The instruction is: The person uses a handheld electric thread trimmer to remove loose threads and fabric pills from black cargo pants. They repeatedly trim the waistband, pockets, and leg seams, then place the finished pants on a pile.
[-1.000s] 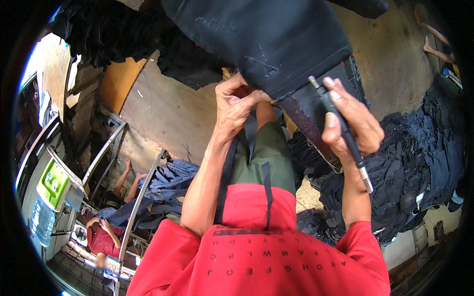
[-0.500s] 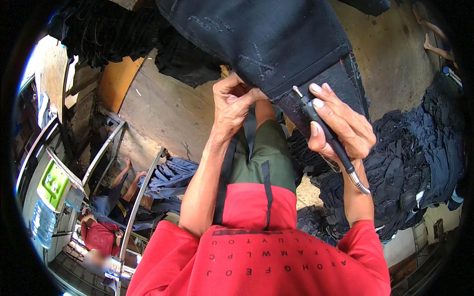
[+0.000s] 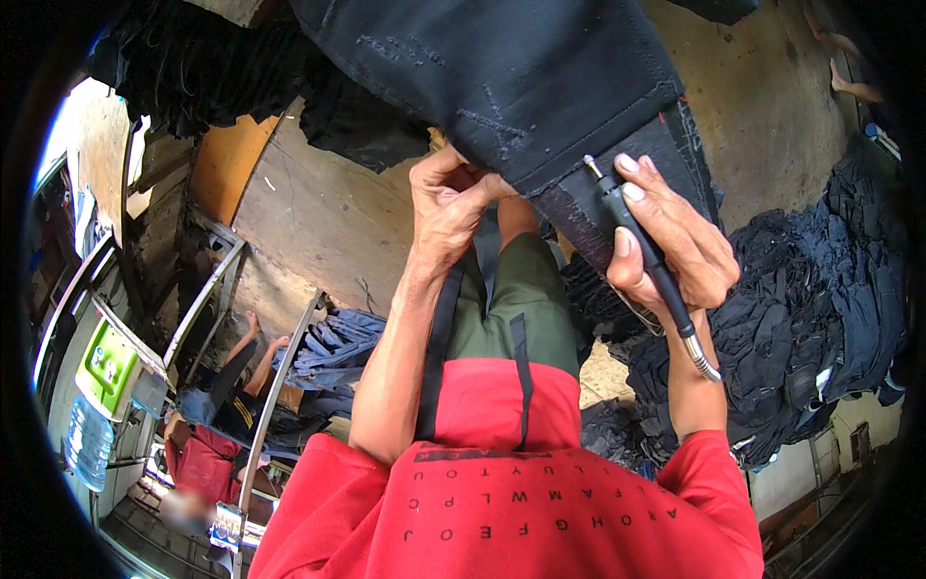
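A dark black denim garment [image 3: 540, 77] stretches from the top of the view down to my hands, with rows of scuffed marks and a stitched seam near its lower edge. My left hand [image 3: 449, 203] pinches the garment's lower left edge between thumb and fingers. My right hand [image 3: 694, 246] is closed round a black rotary tool handpiece [image 3: 644, 236], slanted up and left. Its small pale tip lies just at or over the seam; whether it touches the cloth I cannot tell. A ribbed metal flexible shaft leaves its lower end beside my wrist.
Dark garments are heaped in a large pile [image 3: 772, 309] at the right. More black cloth [image 3: 203, 68] lies at the upper left. Blue jeans [image 3: 333, 347] sit beside a metal rail [image 3: 275, 386]. Another person in red [image 3: 203, 463] is at lower left, near a water bottle [image 3: 89, 444].
The handpiece tip has shifted slightly up and right along the seam area with my right hand. The garment has slid a little to the left. My left hand keeps its pinch.
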A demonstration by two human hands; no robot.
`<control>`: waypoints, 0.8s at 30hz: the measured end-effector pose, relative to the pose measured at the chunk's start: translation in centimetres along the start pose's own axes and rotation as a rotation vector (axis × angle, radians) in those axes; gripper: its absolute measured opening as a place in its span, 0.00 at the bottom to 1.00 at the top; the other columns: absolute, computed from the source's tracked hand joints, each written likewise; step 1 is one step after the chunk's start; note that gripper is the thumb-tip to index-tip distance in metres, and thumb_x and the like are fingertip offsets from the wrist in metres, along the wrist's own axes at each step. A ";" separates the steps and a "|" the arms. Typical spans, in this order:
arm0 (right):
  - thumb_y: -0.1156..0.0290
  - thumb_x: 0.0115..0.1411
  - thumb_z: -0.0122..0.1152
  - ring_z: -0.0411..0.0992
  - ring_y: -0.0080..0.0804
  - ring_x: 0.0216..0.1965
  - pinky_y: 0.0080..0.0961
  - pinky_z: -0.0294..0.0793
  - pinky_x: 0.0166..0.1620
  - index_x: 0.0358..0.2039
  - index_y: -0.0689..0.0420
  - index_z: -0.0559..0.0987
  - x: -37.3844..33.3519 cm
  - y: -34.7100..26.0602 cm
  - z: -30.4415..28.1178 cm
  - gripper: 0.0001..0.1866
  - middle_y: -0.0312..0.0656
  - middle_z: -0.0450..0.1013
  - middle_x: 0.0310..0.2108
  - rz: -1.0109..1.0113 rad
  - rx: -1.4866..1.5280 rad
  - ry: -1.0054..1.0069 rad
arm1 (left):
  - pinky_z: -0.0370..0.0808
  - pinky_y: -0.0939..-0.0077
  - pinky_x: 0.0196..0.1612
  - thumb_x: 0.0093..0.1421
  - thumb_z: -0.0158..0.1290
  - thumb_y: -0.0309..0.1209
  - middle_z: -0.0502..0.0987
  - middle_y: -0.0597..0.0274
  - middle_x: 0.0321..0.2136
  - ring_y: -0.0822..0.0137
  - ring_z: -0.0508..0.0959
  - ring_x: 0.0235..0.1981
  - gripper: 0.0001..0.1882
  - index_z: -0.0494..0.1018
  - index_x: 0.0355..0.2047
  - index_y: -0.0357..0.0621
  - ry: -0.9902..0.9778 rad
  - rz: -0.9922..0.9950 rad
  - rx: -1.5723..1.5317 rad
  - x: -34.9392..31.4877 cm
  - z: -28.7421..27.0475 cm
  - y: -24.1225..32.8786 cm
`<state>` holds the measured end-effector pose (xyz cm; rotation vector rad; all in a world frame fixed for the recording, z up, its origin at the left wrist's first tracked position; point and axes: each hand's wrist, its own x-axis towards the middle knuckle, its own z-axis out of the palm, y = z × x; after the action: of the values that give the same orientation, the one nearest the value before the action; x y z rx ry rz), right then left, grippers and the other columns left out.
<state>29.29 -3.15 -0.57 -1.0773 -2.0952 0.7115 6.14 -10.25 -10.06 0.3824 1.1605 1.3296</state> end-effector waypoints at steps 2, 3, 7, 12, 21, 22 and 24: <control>0.79 0.58 0.64 0.87 0.59 0.49 0.51 0.86 0.59 0.45 0.74 0.86 0.1 0.2 0.2 0.16 0.65 0.86 0.42 -0.006 0.003 0.022 | 0.86 0.73 0.47 0.57 0.71 0.13 0.90 0.57 0.39 0.69 0.88 0.39 0.14 0.86 0.44 0.32 0.011 -0.009 -0.002 0.0 0.0 0.0; 0.79 0.58 0.64 0.87 0.59 0.49 0.51 0.86 0.59 0.45 0.74 0.86 0.1 0.3 0.3 0.16 0.65 0.86 0.42 -0.005 0.013 0.034 | 0.86 0.72 0.47 0.57 0.70 0.12 0.90 0.57 0.39 0.69 0.88 0.39 0.14 0.86 0.44 0.31 0.016 -0.012 0.000 0.0 0.0 0.0; 0.80 0.57 0.63 0.87 0.58 0.49 0.52 0.86 0.59 0.46 0.74 0.86 0.0 0.4 0.3 0.17 0.65 0.86 0.42 0.005 0.008 0.057 | 0.86 0.72 0.47 0.58 0.70 0.12 0.90 0.56 0.39 0.68 0.88 0.40 0.13 0.85 0.44 0.31 -0.005 0.005 -0.006 0.0 0.0 0.1; 0.80 0.56 0.65 0.87 0.57 0.49 0.50 0.86 0.59 0.46 0.73 0.86 -0.1 0.4 0.3 0.17 0.64 0.86 0.43 0.027 0.003 0.084 | 0.86 0.71 0.47 0.58 0.70 0.13 0.89 0.57 0.39 0.67 0.88 0.40 0.13 0.85 0.44 0.31 0.007 -0.024 -0.011 -0.1 0.0 0.1; 0.81 0.55 0.66 0.87 0.55 0.50 0.50 0.86 0.60 0.47 0.71 0.87 0.0 0.4 0.3 0.18 0.61 0.86 0.43 0.063 -0.009 0.123 | 0.85 0.71 0.48 0.58 0.69 0.13 0.90 0.57 0.40 0.68 0.88 0.39 0.14 0.85 0.45 0.31 -0.001 -0.030 -0.009 -0.1 -0.3 0.0; 0.82 0.56 0.64 0.87 0.55 0.51 0.50 0.85 0.61 0.47 0.72 0.86 0.0 0.3 0.3 0.18 0.63 0.86 0.44 0.070 -0.017 0.115 | 0.85 0.71 0.48 0.58 0.69 0.13 0.90 0.57 0.40 0.68 0.88 0.39 0.14 0.85 0.45 0.31 -0.008 -0.022 -0.045 -0.1 -0.3 0.0; 0.82 0.58 0.62 0.87 0.55 0.53 0.50 0.84 0.62 0.48 0.72 0.86 0.0 0.2 0.1 0.18 0.64 0.86 0.47 0.084 -0.037 0.101 | 0.85 0.72 0.47 0.58 0.69 0.12 0.90 0.57 0.40 0.68 0.88 0.38 0.14 0.85 0.45 0.31 0.000 -0.008 -0.003 -0.1 -0.2 0.0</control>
<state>29.29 -3.06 -0.76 -1.2027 -1.9939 0.6466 5.98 -10.41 -10.17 0.3757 1.1591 1.3245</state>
